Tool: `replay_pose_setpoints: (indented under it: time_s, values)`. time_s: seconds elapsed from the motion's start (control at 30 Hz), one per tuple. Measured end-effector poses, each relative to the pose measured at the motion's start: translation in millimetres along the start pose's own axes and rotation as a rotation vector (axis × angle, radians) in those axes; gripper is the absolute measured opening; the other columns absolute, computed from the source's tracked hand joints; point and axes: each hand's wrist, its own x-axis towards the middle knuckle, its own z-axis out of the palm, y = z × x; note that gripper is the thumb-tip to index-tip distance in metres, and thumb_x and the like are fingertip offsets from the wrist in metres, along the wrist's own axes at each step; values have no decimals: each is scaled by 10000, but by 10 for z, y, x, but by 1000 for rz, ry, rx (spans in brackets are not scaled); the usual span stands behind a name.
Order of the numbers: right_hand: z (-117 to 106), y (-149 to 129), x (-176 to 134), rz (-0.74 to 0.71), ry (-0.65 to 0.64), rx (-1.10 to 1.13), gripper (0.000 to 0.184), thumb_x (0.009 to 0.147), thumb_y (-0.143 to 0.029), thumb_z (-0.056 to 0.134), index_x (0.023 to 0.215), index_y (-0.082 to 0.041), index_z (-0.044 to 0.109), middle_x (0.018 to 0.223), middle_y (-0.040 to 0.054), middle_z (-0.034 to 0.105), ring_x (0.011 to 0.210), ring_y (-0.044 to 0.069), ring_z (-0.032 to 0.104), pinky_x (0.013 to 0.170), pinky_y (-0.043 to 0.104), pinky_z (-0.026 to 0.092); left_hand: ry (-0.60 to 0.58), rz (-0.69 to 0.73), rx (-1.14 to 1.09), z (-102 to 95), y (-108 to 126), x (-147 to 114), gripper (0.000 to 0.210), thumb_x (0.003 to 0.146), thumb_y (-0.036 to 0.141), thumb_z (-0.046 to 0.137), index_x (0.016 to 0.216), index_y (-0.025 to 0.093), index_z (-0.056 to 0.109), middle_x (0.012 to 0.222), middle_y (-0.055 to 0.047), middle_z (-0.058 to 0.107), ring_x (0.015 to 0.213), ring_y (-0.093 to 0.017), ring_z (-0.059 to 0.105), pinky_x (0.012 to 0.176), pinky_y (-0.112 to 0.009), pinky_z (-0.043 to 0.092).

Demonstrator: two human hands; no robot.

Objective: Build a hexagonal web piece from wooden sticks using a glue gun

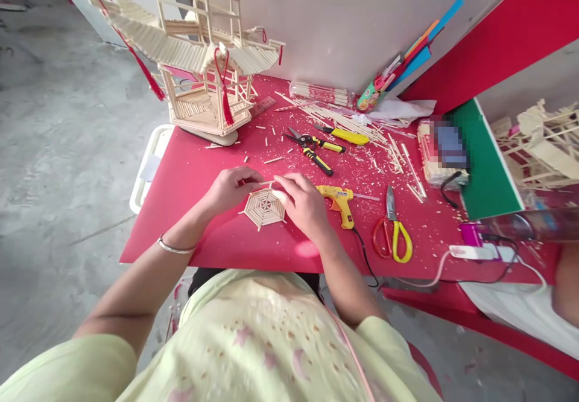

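Sticks of pale wood make up a flat, hexagonal, web-like panel [265,216], which lies towards the near side of the red desk [212,242], close to the seated person's body, likely so both forearms can come in low over it. From where I stand, the left hand [235,188] seems to pinch a short, thin, pale wooden stick [266,183] by its left end, at the panel's far edge. The right hand [302,201] bends its fingers together at the other end; whether it grips or merely steadies, I cannot tell. Holding from both ends probably keeps so slight a piece straight. Just right of that hand lies a yellow plastic glue gun [344,212], then metal scissors with red and yellow handles [391,216], presumably placed there for easy reach. Far left, a tall pale-wood pagoda model [181,49] stands out of the way.
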Motion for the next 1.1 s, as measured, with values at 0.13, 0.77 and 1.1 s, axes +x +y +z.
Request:
replay_pose_setpoints:
  time_s: [0.13, 0.77, 1.1]
  values:
    - [133, 48, 397, -96, -167, -64, 226, 1039, -311, 571, 1106, -254, 780, 947, 41, 707, 934, 193, 602, 784, 297, 460, 74, -89, -15, -59, -29, -77, 238, 859, 406, 713, 875, 176, 769, 794, -36, 758, 670, -145, 622, 640, -255, 471]
    - [285, 130, -283, 36, 14, -29, 228, 1021, -267, 560, 1173, -235, 727, 1124, 76, 710, 1044, 199, 649, 914, 334, 539, 100, -64, 331, 6, -107, -392, 239, 952, 300, 540, 915, 195, 752, 949, -62, 720, 812, -171, 667, 709, -270, 490]
    - [316, 119, -312, 67, -51, -16, 245, 1035, -300, 537, 1174, -246, 731, 1177, 82, 691, 1062, 203, 639, 940, 336, 532, 129, -34, 300, 39, -116, -383, 265, 970, 307, 540, 913, 192, 772, 917, -71, 702, 799, -173, 662, 731, -282, 509]
